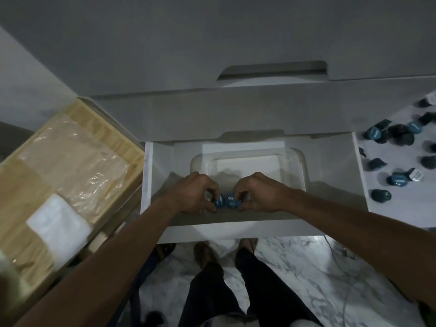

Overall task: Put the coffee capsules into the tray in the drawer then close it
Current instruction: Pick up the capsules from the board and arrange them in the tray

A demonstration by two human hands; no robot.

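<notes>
Early stage: my left hand (197, 193) and right hand (257, 193) each pinch one capsule (232, 201) over the near edge of the tray (296, 159); loose capsules (401, 179) wait right of my hands, drawer (361, 175) open.

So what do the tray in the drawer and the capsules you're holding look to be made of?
The tray looks like clear plastic or possibly glass: the white drawer shows through its walls, and its rounded rim glints. The two capsules, one in the left hand and one in the right hand, look like blue, slightly glossy foil or plastic with white print; it's too dim to say which.
</notes>
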